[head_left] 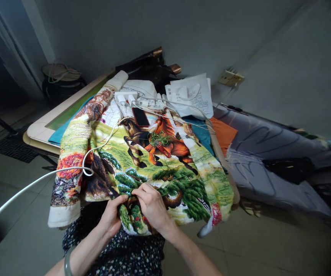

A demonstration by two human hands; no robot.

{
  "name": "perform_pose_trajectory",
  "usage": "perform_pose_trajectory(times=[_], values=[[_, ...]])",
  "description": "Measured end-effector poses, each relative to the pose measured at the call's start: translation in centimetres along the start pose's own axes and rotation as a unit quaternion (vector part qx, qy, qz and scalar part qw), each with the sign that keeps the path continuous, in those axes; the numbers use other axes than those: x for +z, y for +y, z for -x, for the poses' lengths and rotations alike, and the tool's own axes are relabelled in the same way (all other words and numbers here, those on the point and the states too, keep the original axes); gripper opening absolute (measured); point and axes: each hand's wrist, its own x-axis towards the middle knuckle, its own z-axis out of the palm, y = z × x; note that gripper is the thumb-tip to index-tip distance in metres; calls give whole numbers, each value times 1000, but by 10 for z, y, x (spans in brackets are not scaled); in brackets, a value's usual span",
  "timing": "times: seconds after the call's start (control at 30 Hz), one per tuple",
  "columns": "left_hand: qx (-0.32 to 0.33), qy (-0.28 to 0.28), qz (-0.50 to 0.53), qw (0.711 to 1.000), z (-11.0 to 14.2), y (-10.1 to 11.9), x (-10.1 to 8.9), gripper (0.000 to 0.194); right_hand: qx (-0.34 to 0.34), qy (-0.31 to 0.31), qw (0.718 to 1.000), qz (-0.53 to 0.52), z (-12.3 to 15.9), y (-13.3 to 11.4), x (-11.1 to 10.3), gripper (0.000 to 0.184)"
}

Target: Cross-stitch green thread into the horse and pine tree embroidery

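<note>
While in hands (152, 203), embroidery (151, 168) near bag (187, 94)

The table (39, 127) bears embroidery (151, 168) (over teal cloth (64, 128)).

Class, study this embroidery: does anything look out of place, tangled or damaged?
Green thread lies tangled over the stitched orange horse. A white cable loops across the rolled left side, and a phone rests on the embroidered fabric; both seem odd on needlework. No clear damage shows.
</note>
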Motion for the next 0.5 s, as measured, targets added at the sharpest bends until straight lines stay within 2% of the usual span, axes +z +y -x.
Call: perform_pose_trajectory(times=[0.1,0.2,0.27,0.33,0.4,0.43,0.5], values=[[-2,-6,2,1000,0,0,-2,10,-23,-1,999,34,-2,-10,4,23],[-8,-15,1,1000,1,0,-5,9,-22,-10,994,110,-7,-21,10,17],[-7,-19,4,1000,2,0,-7,10,-19,8,992,128,-9,-26,11,17],[-1,-28,11,1000,3,0,-7,11,-46,32,996,68,-5,-30,6,19],[1,-37,11,999,5,1,-5,14,-67,30,996,-55,9,-29,-6,22],[-1,-40,8,999,6,1,-3,15,-51,30,992,-110,19,-27,-14,23],[-12,-34,-2,999,7,1,0,17,35,54,985,-160,42,-21,-30,23]])
